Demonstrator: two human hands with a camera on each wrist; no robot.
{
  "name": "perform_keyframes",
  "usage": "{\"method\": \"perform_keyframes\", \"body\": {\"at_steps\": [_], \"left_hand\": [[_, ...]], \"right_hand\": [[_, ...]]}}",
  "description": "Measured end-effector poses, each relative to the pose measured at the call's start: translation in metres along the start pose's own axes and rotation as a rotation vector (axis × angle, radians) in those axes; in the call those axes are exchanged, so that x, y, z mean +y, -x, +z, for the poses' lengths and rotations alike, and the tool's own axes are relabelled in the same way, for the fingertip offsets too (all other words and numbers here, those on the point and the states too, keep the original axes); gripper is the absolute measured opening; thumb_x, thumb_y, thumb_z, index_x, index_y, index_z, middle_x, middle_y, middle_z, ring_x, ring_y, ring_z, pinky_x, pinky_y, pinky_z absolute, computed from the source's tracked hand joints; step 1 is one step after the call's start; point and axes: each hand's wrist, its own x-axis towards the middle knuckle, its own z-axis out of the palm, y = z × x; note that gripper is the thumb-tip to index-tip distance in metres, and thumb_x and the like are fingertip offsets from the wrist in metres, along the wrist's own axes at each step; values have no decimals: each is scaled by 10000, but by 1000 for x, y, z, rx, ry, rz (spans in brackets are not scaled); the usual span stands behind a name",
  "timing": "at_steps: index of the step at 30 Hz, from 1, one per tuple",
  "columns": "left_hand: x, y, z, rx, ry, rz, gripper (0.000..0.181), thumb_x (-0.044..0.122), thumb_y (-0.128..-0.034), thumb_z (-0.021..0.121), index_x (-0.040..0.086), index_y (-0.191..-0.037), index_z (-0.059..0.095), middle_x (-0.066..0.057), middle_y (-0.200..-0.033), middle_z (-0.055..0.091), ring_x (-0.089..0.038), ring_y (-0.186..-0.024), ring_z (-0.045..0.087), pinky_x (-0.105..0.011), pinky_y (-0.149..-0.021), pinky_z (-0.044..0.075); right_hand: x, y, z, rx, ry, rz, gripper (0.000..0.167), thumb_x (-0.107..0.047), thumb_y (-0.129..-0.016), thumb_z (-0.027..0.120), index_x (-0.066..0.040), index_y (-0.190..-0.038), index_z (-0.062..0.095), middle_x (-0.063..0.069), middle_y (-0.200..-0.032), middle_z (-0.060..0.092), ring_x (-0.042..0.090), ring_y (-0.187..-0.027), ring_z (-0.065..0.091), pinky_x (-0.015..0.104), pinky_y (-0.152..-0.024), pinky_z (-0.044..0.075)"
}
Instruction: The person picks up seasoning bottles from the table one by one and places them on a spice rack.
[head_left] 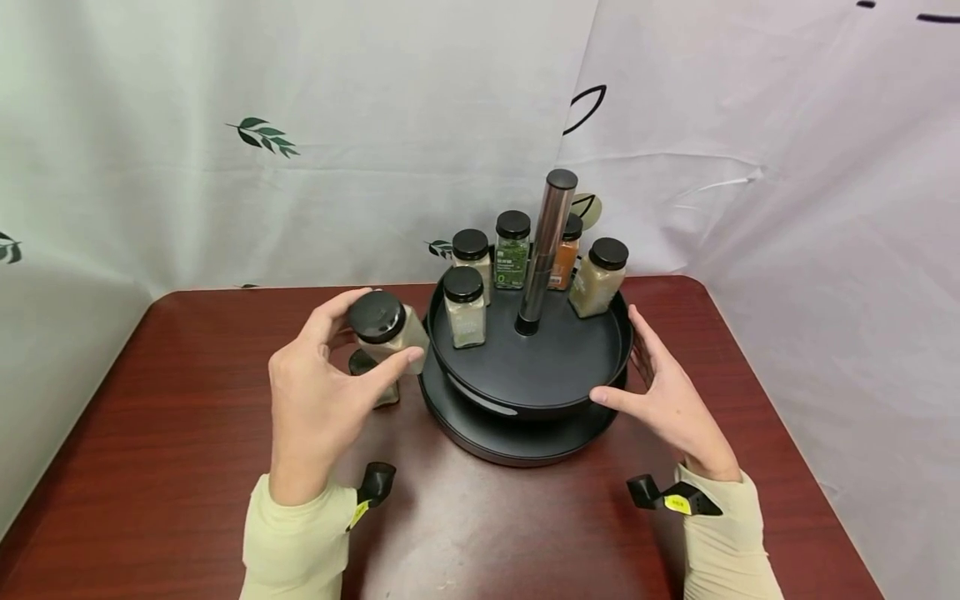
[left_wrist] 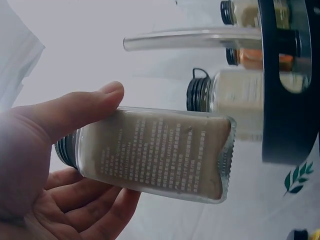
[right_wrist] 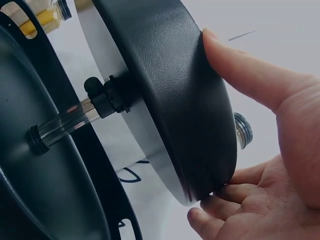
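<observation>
One pale-filled jar (head_left: 397,335) is raised off the table (head_left: 187,433), just left of the upper tray (head_left: 555,367). Left hand (head_left: 318,392): thumb and fingers pinch that jar across its sides; left wrist view shows a narrow gap between its base and the upper tray. Right hand (head_left: 667,400): thumb and fingers spread, touching the upper tray's outer wall at right. From where I stand, on the upper tray: front-left jar (head_left: 468,323), back-left jar (head_left: 472,250), green-filled jar (head_left: 512,265) at rear, orange-filled jar (head_left: 562,267) partly behind the post (head_left: 543,258), tan jar (head_left: 596,290) near the right rim. Room for moving: black floor from the post to the upper tray's near edge. Lower tray (head_left: 510,454) juts out below it. Seventh jar (head_left: 388,397), partly hidden by the left hand, sits left of the upper tray. Tabletop extends in front.
</observation>
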Motion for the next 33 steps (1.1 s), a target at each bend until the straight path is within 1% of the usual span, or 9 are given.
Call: {"method": "perform_keyframes", "body": {"at_steps": [4, 7, 12, 14, 17, 20, 24, 29, 33], "left_hand": [[5, 0, 7, -15, 18, 2, 655, 88, -640, 961, 97, -1231, 679, 1, -985, 740, -39, -854, 662, -142, -735, 511], [8, 0, 12, -26, 9, 5, 645, 132, -644, 965, 115, -1223, 682, 30, -956, 737, -59, -825, 660, -157, -721, 489], [12, -2, 20, -58, 1, 13, 657, 189, -646, 970, 119, -1228, 674, 73, -978, 730, -78, -808, 667, -189, -722, 498], [13, -2, 24, -66, 3, 25, 664, 191, -644, 971, 113, -1232, 670, 73, -978, 727, -86, -779, 657, -190, -700, 495], [13, -2, 30, -80, 7, 40, 672, 183, -640, 972, 98, -1233, 668, 59, -1001, 725, -89, -779, 653, -187, -664, 480], [13, -1, 37, -96, 19, 46, 693, 176, -626, 979, 76, -1235, 664, 37, -1041, 724, -90, -815, 676, -173, -692, 500], [14, 1, 43, -125, 14, 42, 725, 202, -618, 985, 65, -1248, 652, 21, -1064, 722, -82, -833, 694, -191, -750, 528], [14, 3, 49, -156, -33, 48, 725, 222, -626, 981, 68, -1248, 642, 11, -1055, 716, -76, -821, 677, -249, -751, 523], [13, 5, 54, -172, -33, 49, 718, 215, -623, 981, 69, -1239, 642, 2, -1030, 712, -72, -814, 661, -312, -733, 537]], "right_hand": [[1, 0, 0, 2, -2, -8, 1085, -125, -833, 837, -306, -1613, 104, -11, -1674, 109, 250, -1526, 165, 50, -1066, 250], [1, 0, 0, 2, 3, -9, 1083, -127, -834, 836, -313, -1612, 105, -16, -1673, 110, 249, -1526, 167, 50, -1066, 251], [2, 0, 0, 1, 5, -9, 1078, -132, -837, 835, -325, -1609, 109, -31, -1673, 112, 244, -1526, 170, 57, -1070, 255], [2, 0, 0, 0, 6, -9, 1077, -133, -837, 835, -328, -1609, 110, -35, -1672, 114, 243, -1526, 171, 58, -1070, 255], [2, 0, -1, 0, 12, -5, 1075, -137, -837, 836, -338, -1607, 114, -36, -1672, 117, 246, -1525, 172, 52, -1065, 255], [2, 1, -1, -2, 19, 3, 1070, -145, -839, 836, -353, -1604, 116, -38, -1672, 118, 250, -1526, 169, 41, -1055, 252], [2, 1, -1, -4, 17, 6, 1068, -146, -841, 834, -360, -1602, 117, -38, -1671, 120, 251, -1526, 169, 43, -1057, 253], [2, 0, -1, -4, 12, 3, 1068, -142, -840, 834, -362, -1602, 118, -38, -1671, 125, 248, -1525, 174, 54, -1065, 258], [2, 1, -1, -4, 9, 4, 1070, -138, -839, 835, -363, -1602, 118, -31, -1670, 130, 253, -1524, 178, 53, -1064, 257]]}}
